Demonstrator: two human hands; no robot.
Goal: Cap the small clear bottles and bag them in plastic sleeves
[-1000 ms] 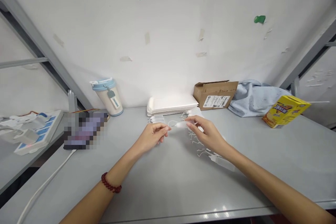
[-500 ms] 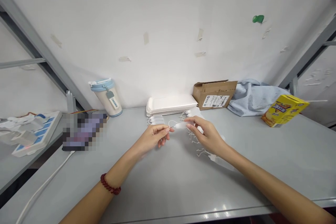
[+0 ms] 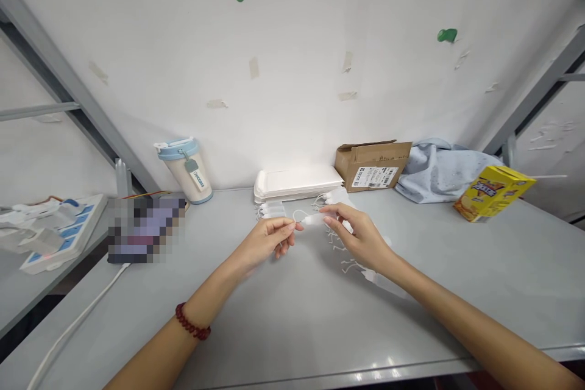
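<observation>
My right hand pinches the right end of a small white translucent tube between thumb and fingertips. The tube lies level above the table, with a thin white loop at its narrow left tip. Just left of that tip, my left hand is closed, thumb against forefinger, on the thin tip end; its exact form is too small to make out. More such tubes with curly white ends lie under and beside my right hand, partly hidden by it. Another group of tubes lies behind my left hand.
White trays are stacked against the wall beside a cardboard box. A pale blue cloth and yellow carton stand right. Left are a tumbler, a phone with its cable and a power strip.
The view has shifted very slightly. Both hands keep their hold on the tube, with almost no visible movement.
</observation>
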